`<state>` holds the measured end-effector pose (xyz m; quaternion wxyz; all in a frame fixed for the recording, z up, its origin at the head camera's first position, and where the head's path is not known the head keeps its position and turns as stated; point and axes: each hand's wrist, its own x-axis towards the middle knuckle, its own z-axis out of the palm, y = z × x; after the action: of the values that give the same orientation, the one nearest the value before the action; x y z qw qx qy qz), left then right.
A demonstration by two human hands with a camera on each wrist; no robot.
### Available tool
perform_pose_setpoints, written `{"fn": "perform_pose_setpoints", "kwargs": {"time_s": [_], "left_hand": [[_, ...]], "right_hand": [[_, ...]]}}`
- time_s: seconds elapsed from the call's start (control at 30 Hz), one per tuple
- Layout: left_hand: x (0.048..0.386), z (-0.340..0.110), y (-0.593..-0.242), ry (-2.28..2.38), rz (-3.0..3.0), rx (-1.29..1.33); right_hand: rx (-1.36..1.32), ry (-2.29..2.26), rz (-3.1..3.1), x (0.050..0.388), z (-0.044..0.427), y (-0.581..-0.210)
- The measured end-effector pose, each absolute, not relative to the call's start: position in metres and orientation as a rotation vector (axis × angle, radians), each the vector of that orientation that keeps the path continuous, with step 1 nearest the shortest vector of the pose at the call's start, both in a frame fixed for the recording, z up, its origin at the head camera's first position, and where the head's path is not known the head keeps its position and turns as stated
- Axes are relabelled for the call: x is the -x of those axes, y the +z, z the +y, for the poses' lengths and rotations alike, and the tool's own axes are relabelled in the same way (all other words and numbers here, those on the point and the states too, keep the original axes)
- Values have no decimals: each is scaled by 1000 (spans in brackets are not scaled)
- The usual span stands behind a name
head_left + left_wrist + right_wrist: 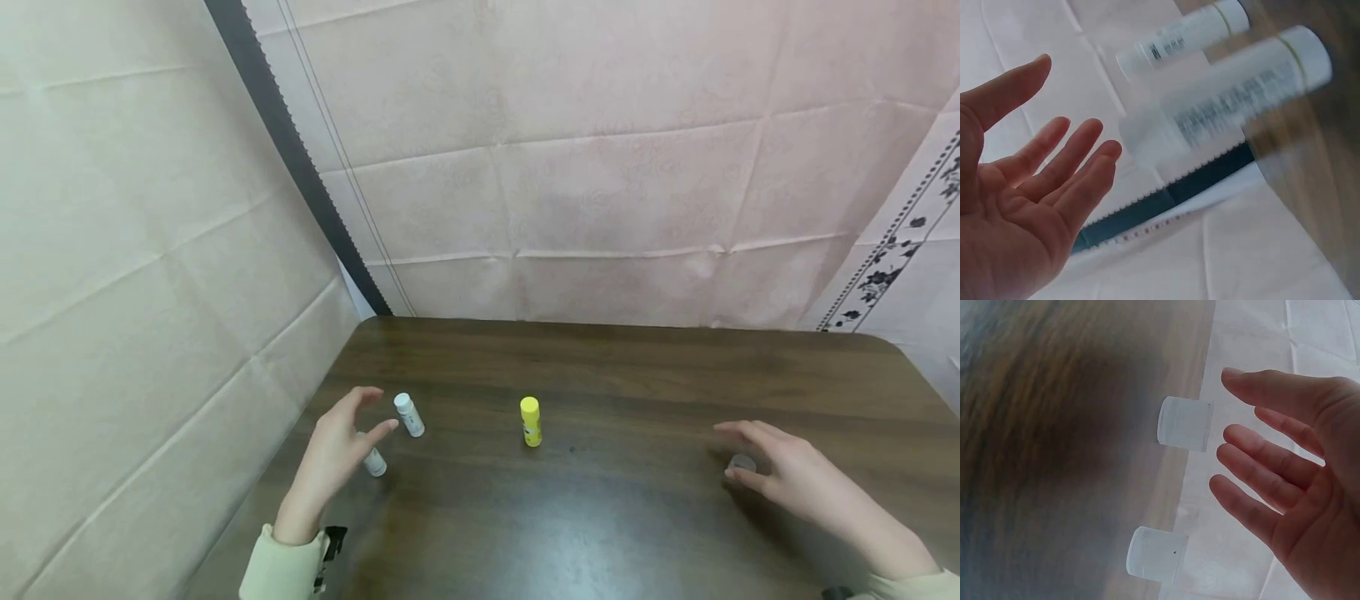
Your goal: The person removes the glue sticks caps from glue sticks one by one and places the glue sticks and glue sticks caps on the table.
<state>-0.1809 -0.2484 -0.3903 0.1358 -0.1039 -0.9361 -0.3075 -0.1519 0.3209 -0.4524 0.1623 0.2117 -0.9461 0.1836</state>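
My left hand hovers with thumb and fingers spread, holding nothing. Close to it stand two white glue sticks, the farther one just past the fingertips and the nearer one partly hidden behind the thumb. The left wrist view shows printed labels on both, with the larger glue stick blurred. Over at the right, my right hand has its fingers apart around a small translucent cylinder. Two such short cylinders, one nearer the fingertips and another, appear in the right wrist view, apart from the fingers.
A yellow glue stick stands upright between the hands on the dark wooden table. Pale creased cloth hangs behind the table's back edge, and more cloth rises along the left side.
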Motion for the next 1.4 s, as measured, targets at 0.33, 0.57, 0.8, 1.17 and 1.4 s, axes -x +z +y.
{"fn": "perform_pose_setpoints", "kwargs": {"time_s": [0.33, 0.57, 0.8, 1.17, 1.4], "left_hand": [[211, -189, -401, -1008, -2816, 517], [226, -146, -413, -1090, -2860, 729], [232, -116, -423, -1168, -2927, 843], [238, -92, -438, -1136, -2936, 948], [236, -90, -441, -1137, -2978, 1000]], "right_hand": [[-613, 515, -2706, 147, 325, -454], [-609, 513, -2733, 145, 325, -455], [-639, 483, -2663, 142, 324, -459], [-586, 515, -2723, 132, 324, -452], [-609, 498, -2698, 133, 322, -452]]}}
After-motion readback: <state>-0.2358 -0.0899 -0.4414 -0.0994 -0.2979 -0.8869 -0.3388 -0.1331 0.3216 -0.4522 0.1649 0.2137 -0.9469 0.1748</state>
